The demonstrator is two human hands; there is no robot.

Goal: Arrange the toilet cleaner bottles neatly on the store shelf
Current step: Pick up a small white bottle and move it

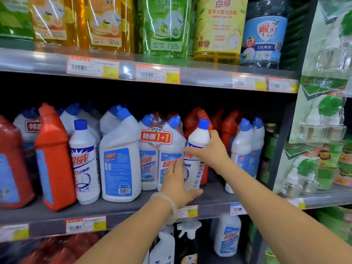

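Note:
A white toilet cleaner bottle with a blue cap stands upright on the middle shelf. My right hand grips its shoulder from the right. My left hand holds its lower body, thumb curled round the base. Directly left stands a shrink-wrapped twin pack with a red "1+1" label. Further left are a large white bottle, a slim white bottle and an orange-red bottle. Two white bottles stand to the right.
Red bottles fill the row behind. The upper shelf carries large detergent bottles. Green packaged goods hang at the right. More white bottles stand on the shelf below. Bare shelf space lies in front of the held bottle.

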